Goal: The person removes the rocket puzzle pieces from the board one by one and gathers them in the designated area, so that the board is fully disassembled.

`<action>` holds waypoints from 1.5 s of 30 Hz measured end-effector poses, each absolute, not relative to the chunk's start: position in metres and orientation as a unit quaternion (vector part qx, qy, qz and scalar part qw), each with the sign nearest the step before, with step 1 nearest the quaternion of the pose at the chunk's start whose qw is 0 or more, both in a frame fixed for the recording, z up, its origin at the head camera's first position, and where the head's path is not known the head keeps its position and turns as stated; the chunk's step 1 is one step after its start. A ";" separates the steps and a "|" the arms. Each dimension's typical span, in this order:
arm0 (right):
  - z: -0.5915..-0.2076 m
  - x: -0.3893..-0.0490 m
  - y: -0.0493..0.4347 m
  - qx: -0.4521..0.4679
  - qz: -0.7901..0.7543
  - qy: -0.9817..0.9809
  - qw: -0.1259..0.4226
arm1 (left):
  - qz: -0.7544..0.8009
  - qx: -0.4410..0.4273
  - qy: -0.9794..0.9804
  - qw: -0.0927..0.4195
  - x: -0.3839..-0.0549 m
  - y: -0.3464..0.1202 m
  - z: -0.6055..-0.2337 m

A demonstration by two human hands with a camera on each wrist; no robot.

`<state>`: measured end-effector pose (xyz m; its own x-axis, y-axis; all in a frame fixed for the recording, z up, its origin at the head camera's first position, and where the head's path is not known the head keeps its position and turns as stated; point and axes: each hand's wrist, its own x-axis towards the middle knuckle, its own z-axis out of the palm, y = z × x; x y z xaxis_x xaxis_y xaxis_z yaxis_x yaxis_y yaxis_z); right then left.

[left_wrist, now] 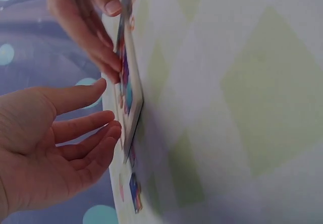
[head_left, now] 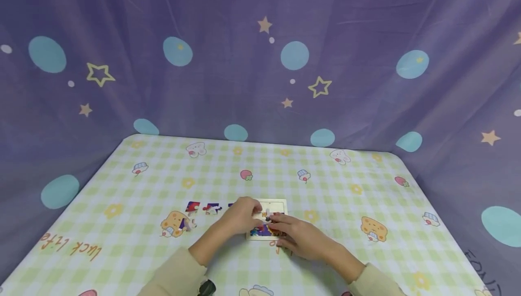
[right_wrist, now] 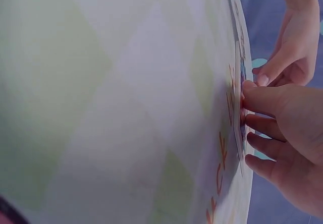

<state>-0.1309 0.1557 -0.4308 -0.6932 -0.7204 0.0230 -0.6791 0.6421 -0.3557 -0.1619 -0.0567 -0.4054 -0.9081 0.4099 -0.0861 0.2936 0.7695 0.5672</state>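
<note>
A small wooden puzzle tray [head_left: 272, 200] with a pale rim lies between my hands in the head view. Colourful picture pieces [head_left: 262, 231] fill its near part, and pale base shows at the far side. My left hand [head_left: 241, 214] is over the tray's left side; in the left wrist view its thumb and loosely bent fingers [left_wrist: 86, 125] stand apart with nothing between them. From the right, my right hand [head_left: 303, 238] reaches over the tray, its extended fingertips touching the pieces. A small light-and-dark piece [head_left: 267, 216] shows between both hands' fingertips.
Left of the tray lie loose puzzle pieces: a red and purple one [head_left: 192, 207], one with white and red [head_left: 212, 209], another nearer me [head_left: 187, 225], and one partly behind my left hand [head_left: 231, 204]. A green checked cloth [head_left: 346, 187] covers the table; a purple curtain [head_left: 244, 92] hangs behind.
</note>
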 end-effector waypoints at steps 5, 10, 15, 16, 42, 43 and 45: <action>-0.429 -0.130 0.158 -0.391 -0.161 0.905 0.054 | 0.279 0.186 0.935 0.112 -0.163 -0.049 -0.410; -0.429 -0.130 0.161 -0.385 -0.156 0.908 0.063 | 0.270 0.183 0.939 0.109 -0.164 -0.046 -0.414; -0.430 -0.130 0.163 -0.381 -0.172 0.905 0.083 | 0.271 0.188 0.938 0.108 -0.165 -0.046 -0.416; -0.430 -0.130 0.163 -0.380 -0.176 0.904 0.088 | 0.275 0.189 0.936 0.109 -0.165 -0.046 -0.416; -0.428 -0.129 0.164 -0.370 -0.197 0.901 0.106 | 0.464 0.106 0.866 0.154 -0.178 -0.046 -0.423; -0.428 -0.129 0.164 -0.371 -0.197 0.901 0.106 | 0.465 0.102 0.866 0.152 -0.177 -0.046 -0.423; -0.429 -0.128 0.164 -0.372 -0.198 0.901 0.107 | 0.470 0.092 0.865 0.150 -0.177 -0.045 -0.424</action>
